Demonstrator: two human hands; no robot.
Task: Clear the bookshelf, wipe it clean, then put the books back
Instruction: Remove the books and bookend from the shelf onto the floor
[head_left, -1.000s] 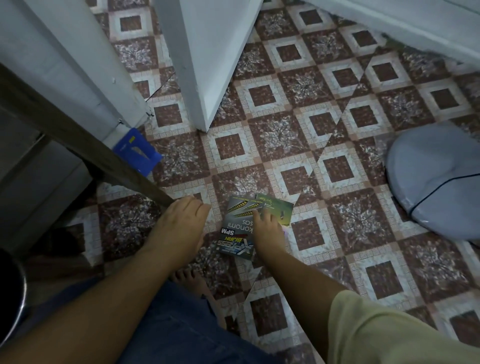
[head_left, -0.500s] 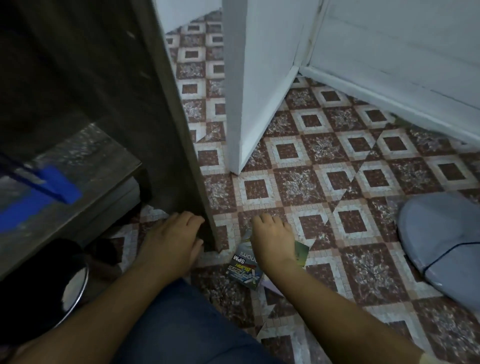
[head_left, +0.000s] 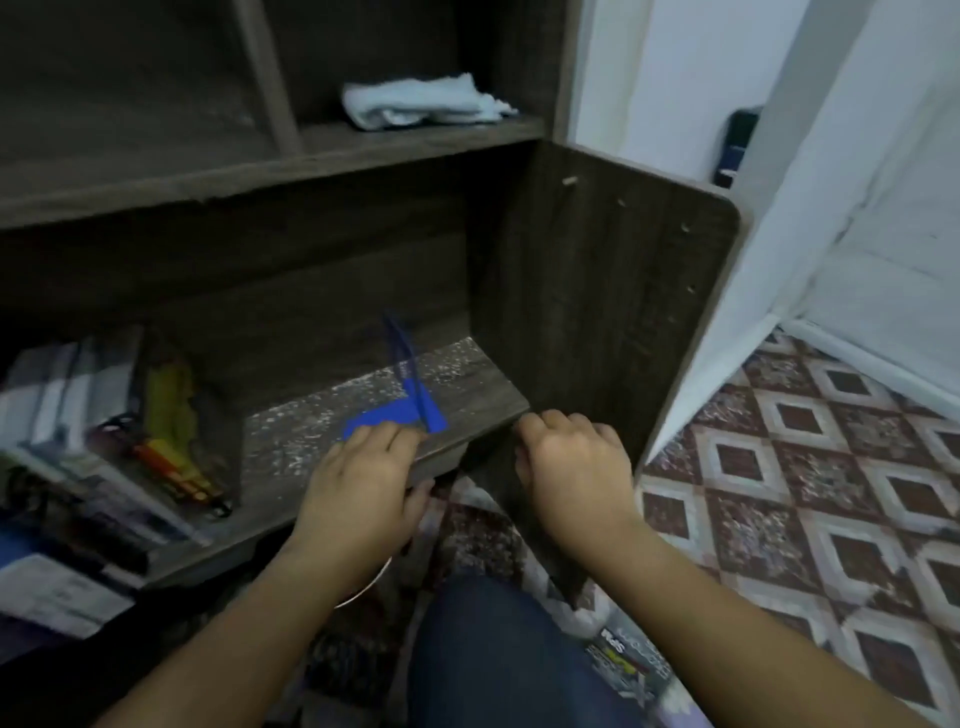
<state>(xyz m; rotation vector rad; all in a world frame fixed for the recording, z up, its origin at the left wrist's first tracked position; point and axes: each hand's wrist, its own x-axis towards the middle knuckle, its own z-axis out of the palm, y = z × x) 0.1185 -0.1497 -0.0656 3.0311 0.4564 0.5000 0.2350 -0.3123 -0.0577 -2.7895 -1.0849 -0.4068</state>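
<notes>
Nearest in: knee in blue jeans (head_left: 509, 654). Just R of it a book (head_left: 631, 662) lies flat on the tiled floor (head_left: 831, 493), cover up, print upside-down to cam. Its long axis slants far-L to near-R, and the R forearm (head_left: 727, 613) crosses over part of it.

Next up, L hand (head_left: 363, 488) is on the front edge of the lower shelf (head_left: 467, 410). Fingers lie fairly straight on top, tips touching a blue folder (head_left: 384, 418), thumb down beside the board's front face; no clasp on anything. A curved metal rim (head_left: 371, 587) peeks out under the L wrist.

R hand (head_left: 576, 467) sits near it at the shelf's R end, in front of the side panel (head_left: 597, 291). Knuckles up, fingers curled under, nothing showing inside.

Blue folder is blurred: flat part w/ long axis L-R along the shelf front, and a narrow blue part rising from its R end, tipped back-L.

At the L end of the same shelf, a row of books (head_left: 72, 395) stands on end, spines to cam, long axis up-down. More slant in front, too smeared to sort.

Further back, upper shelf (head_left: 415, 137): crumpled pale cloth (head_left: 421, 101) in the compartment R of the divider (head_left: 270, 78). Far R, white door (head_left: 769, 291).
</notes>
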